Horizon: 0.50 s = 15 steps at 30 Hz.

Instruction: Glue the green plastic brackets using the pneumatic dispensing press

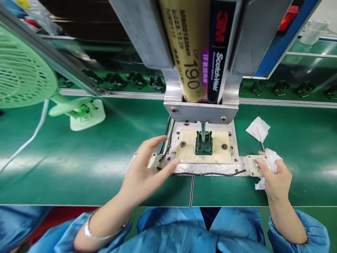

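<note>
A small dark green part (203, 149) sits on the cream plate (188, 154) of a metal fixture (210, 168). The clear nozzle (203, 131) of a two-tube adhesive cartridge (195, 52) comes down onto it. With fingers and thumb spread, my left hand (143, 172) hovers at the fixture's left side, holding nothing. At the other end, the thumb of my right hand (276, 179) rests on a round button (258, 164), while its fingers close around a crumpled white wipe (272, 158). A thin wooden stick (261, 142) shows just beyond those fingers.
A folded white wipe (258, 128) lies on the green table (118, 140) beyond my right hand. To the left stands a green fan (23, 70) on a clip base (88, 114). Several dark parts (137, 80) line the shelf behind. At lower left, another blue sleeve (21, 221) appears.
</note>
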Available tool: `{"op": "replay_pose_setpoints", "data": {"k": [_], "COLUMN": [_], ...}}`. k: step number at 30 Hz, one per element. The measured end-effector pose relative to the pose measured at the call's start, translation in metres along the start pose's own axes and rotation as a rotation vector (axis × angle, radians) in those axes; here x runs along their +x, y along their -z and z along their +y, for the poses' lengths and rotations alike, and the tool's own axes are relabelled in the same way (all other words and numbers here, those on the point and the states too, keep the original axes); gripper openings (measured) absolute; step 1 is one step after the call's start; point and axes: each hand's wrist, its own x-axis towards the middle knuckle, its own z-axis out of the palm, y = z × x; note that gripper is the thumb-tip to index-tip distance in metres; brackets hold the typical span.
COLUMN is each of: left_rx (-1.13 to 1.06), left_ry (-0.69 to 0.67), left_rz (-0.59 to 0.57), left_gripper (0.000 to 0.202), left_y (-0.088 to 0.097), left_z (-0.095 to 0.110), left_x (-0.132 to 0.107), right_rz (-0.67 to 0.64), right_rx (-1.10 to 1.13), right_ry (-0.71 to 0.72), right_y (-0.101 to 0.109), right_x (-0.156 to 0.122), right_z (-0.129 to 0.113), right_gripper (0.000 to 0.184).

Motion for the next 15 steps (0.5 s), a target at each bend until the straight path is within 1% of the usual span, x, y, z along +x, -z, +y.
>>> {"op": "replay_pose_setpoints", "data": {"k": [2, 3, 4, 5, 7, 9, 13, 15], "left_rx": [-0.173, -0.239, -0.282, -0.318, -0.389, -0.426, -0.359, -0.384], "left_ry": [0.036, 0.064, 0.092, 0.12, 0.166, 0.192, 0.197, 0.216], "left_rz": [-0.296, -0.405, -0.484, -0.535, -0.571, -0.573, -0.553, -0.557], "left_gripper": [0.076, 0.084, 0.087, 0.086, 0.076, 0.068, 0.064, 0.061], "left_y": [-0.011, -0.017, -0.023, -0.028, -0.034, -0.036, -0.035, -0.034], "left_z": [0.013, 0.017, 0.018, 0.018, 0.016, 0.014, 0.016, 0.02], "left_x": [0.016, 0.024, 0.031, 0.037, 0.046, 0.049, 0.052, 0.056], "right_rz": [-0.001, -0.009, -0.02, -0.033, -0.051, -0.044, -0.02, -0.023], "right_rx": [0.019, 0.025, 0.032, 0.038, 0.035, 0.034, 0.034, 0.024], "right_ry": [0.02, 0.03, 0.03, 0.023, -0.003, -0.012, 0.001, -0.002], "right_y": [0.0, 0.0, 0.0, 0.001, 0.001, 0.001, 0.001, 0.001], "right_x": [0.0, 0.0, 0.0, 0.0, -0.001, -0.002, -0.003, -0.003], "right_z": [0.0, 0.0, 0.0, -0.001, -0.001, -0.002, -0.003, -0.004], "right_gripper": [0.054, 0.053, 0.053, 0.053, 0.054, 0.053, 0.051, 0.052]}}
